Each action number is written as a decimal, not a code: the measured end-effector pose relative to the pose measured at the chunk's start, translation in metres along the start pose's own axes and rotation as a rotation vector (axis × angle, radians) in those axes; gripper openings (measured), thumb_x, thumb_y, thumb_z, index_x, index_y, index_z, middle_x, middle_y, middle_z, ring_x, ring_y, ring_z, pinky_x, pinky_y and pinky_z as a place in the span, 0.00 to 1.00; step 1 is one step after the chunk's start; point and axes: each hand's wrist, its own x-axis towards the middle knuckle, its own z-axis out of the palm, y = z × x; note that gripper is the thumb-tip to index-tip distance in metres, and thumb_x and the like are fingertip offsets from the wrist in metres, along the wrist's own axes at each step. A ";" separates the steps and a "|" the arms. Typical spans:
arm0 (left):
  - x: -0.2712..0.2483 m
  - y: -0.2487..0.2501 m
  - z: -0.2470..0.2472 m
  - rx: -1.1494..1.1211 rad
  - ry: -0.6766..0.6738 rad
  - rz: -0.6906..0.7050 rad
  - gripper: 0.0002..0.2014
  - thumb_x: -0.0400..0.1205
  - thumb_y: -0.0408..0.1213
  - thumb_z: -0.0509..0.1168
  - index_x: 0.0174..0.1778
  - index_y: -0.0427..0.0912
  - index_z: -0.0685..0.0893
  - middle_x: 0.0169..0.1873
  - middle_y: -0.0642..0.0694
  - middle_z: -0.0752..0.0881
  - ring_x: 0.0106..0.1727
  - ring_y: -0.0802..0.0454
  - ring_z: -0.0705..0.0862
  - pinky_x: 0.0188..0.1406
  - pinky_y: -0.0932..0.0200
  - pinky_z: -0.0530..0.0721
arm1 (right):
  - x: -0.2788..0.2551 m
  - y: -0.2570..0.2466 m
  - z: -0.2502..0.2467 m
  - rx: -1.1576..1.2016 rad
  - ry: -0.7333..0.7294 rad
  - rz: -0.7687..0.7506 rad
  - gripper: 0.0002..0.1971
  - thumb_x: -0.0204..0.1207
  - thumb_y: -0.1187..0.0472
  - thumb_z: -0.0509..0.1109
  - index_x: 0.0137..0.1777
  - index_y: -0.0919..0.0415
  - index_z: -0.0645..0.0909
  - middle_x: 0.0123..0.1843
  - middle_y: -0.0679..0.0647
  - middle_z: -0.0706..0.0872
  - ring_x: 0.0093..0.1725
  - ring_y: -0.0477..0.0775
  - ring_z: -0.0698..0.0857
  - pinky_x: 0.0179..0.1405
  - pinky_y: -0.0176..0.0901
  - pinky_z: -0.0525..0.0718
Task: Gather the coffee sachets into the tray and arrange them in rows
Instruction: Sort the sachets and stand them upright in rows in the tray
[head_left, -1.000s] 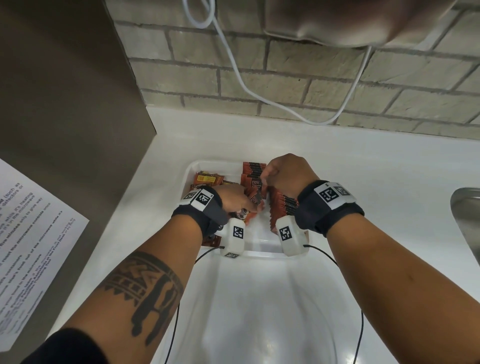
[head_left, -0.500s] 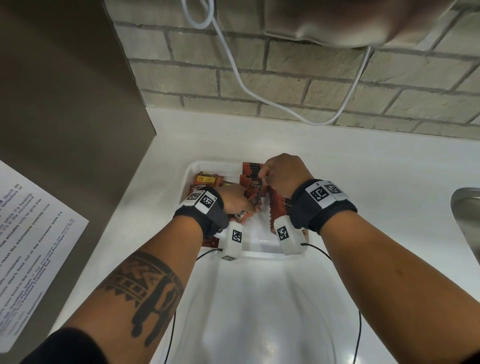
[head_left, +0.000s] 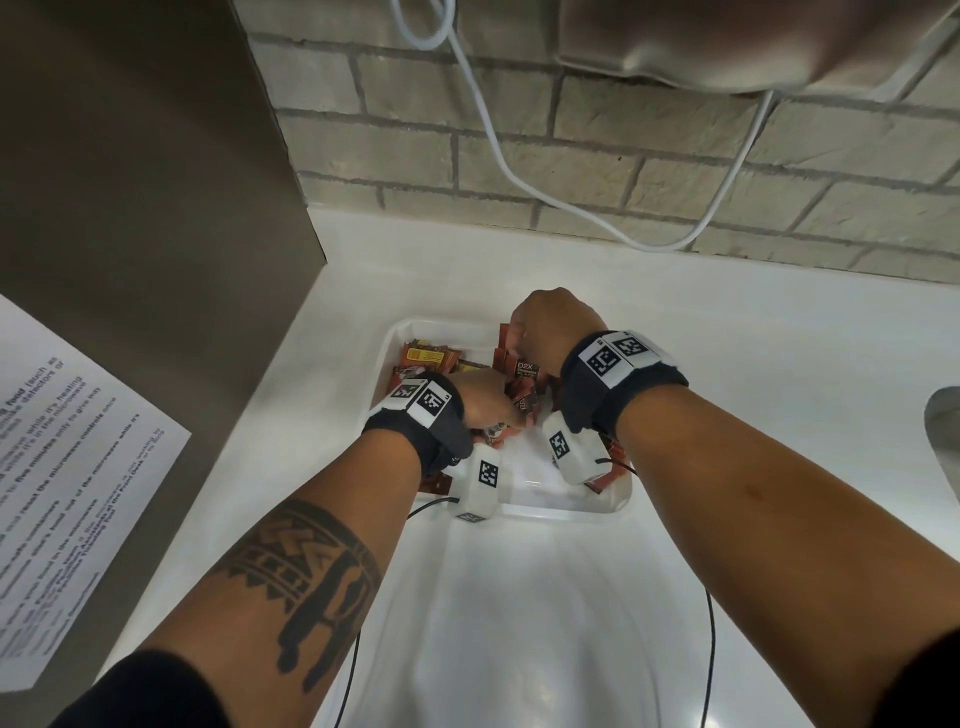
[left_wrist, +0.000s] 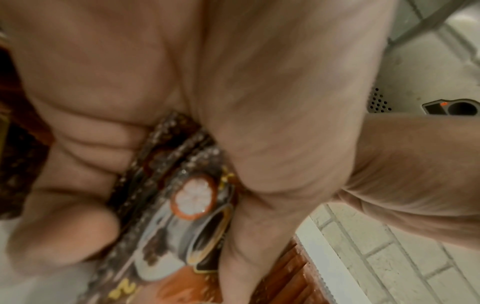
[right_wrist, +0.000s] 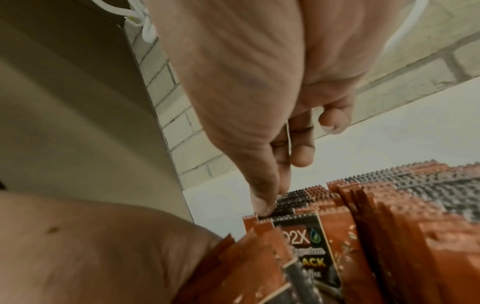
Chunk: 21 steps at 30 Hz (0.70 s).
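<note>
A white tray on the counter holds orange and brown coffee sachets. My left hand is over the tray's middle and grips a small stack of sachets between thumb and curled fingers. My right hand is at the far side of the tray with its fingers curled; thumb and forefinger pinch the top edge of a standing sachet. A row of upright sachets stands to the right of it. Loose sachets lie in the tray's far left corner. Both wrists hide much of the tray.
A brown panel with a printed notice rises on the left. A brick wall with a hanging white cable stands behind the white counter. A sink edge shows at the far right.
My right hand has shifted slightly toward the back left of the tray. My left hand keeps its hold on the stack of sachets in nearly the same spot.
</note>
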 end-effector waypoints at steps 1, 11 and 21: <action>0.001 -0.001 0.000 -0.003 -0.002 -0.001 0.18 0.82 0.45 0.70 0.60 0.36 0.85 0.52 0.35 0.91 0.55 0.37 0.91 0.60 0.40 0.89 | 0.001 0.001 0.001 -0.006 0.006 0.006 0.10 0.71 0.66 0.67 0.41 0.56 0.90 0.44 0.51 0.90 0.45 0.56 0.88 0.51 0.53 0.89; 0.003 -0.003 -0.002 0.005 -0.019 0.004 0.19 0.81 0.46 0.72 0.59 0.33 0.86 0.53 0.33 0.91 0.57 0.34 0.89 0.61 0.38 0.88 | 0.007 0.006 0.000 -0.070 -0.004 0.005 0.10 0.67 0.67 0.64 0.37 0.58 0.88 0.40 0.52 0.89 0.41 0.57 0.87 0.40 0.46 0.85; 0.003 -0.004 -0.002 0.003 -0.020 0.008 0.19 0.82 0.47 0.71 0.57 0.34 0.87 0.51 0.34 0.91 0.56 0.36 0.90 0.60 0.39 0.89 | 0.001 0.008 -0.001 -0.150 0.036 -0.022 0.09 0.72 0.68 0.64 0.31 0.60 0.79 0.36 0.54 0.82 0.39 0.60 0.85 0.38 0.47 0.80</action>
